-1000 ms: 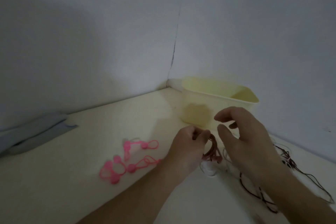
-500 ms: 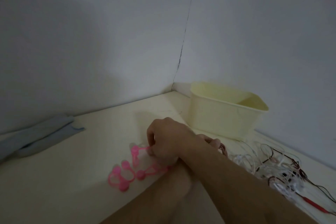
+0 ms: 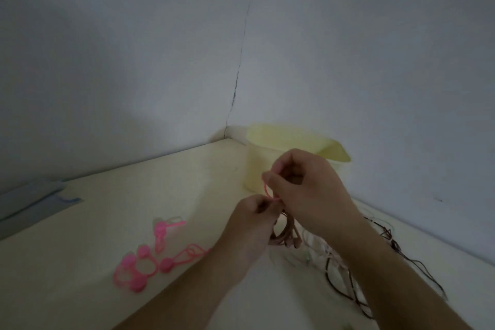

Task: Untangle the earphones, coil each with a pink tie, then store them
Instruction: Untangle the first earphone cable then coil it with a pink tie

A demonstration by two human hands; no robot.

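My left hand (image 3: 254, 225) grips a coiled brown earphone (image 3: 286, 233) just above the table; its loops and earbuds hang below my fingers. A thin pink tie (image 3: 268, 191) stretches between the two hands, and my right hand (image 3: 308, 193) pinches its upper end between thumb and forefinger. Both hands hover in front of a pale yellow tub (image 3: 292, 147). Several spare pink ties (image 3: 150, 262) lie on the table to the left. A tangle of dark and white earphone cables (image 3: 356, 270) sprawls to the right, partly hidden by my right forearm.
The cream table (image 3: 107, 222) sits in a corner of two grey walls. A folded grey cloth (image 3: 29, 206) lies at the far left edge. The light is dim.
My right hand had reached across to the pink ties; it has come back with one tie and now pinches it above the coil that my left hand holds.
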